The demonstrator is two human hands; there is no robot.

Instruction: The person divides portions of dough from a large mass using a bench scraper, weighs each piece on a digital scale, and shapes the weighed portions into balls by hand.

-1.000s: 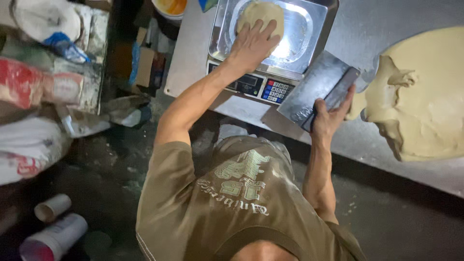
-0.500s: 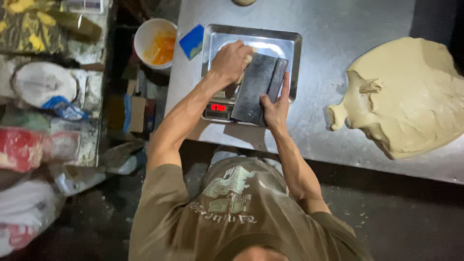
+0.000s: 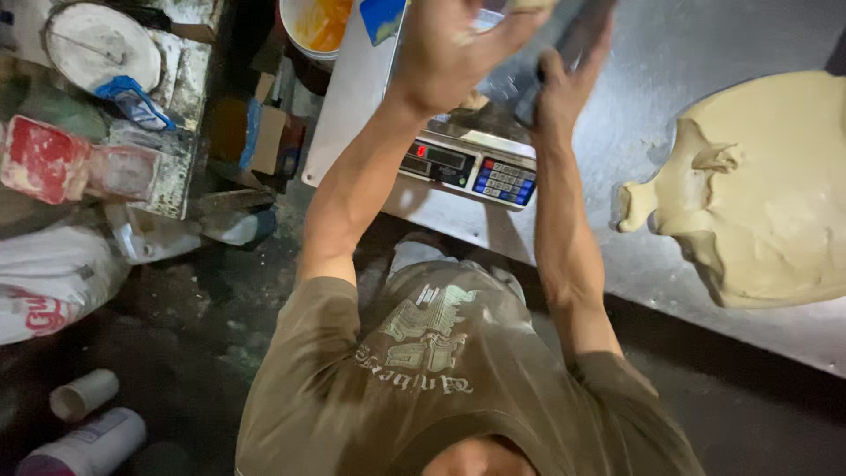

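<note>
My left hand [image 3: 449, 48] is raised over the digital scale [image 3: 467, 163], and its fingertips close on a small pale dough piece [image 3: 529, 4] that the top edge cuts off. My right hand [image 3: 564, 79] is beside it, shut on a dark flat metal scraper [image 3: 577, 31] held upright over the scale's tray. The tray itself is mostly hidden behind both hands. A large flattened mass of pale dough [image 3: 767, 194] lies on the steel table [image 3: 634, 132] to the right of my right arm.
A white bucket with orange contents [image 3: 322, 22] and a blue card [image 3: 381, 16] sit at the table's far left corner. Left of the table are cluttered shelves, a red and white container [image 3: 44, 159], white sacks [image 3: 53, 273] and cups [image 3: 84, 394] on the dark floor.
Both hands have risen from the scale tray toward the camera. The left hand was flat on the dough in the tray and now lifts a piece; the scraper has gone up with the right hand.
</note>
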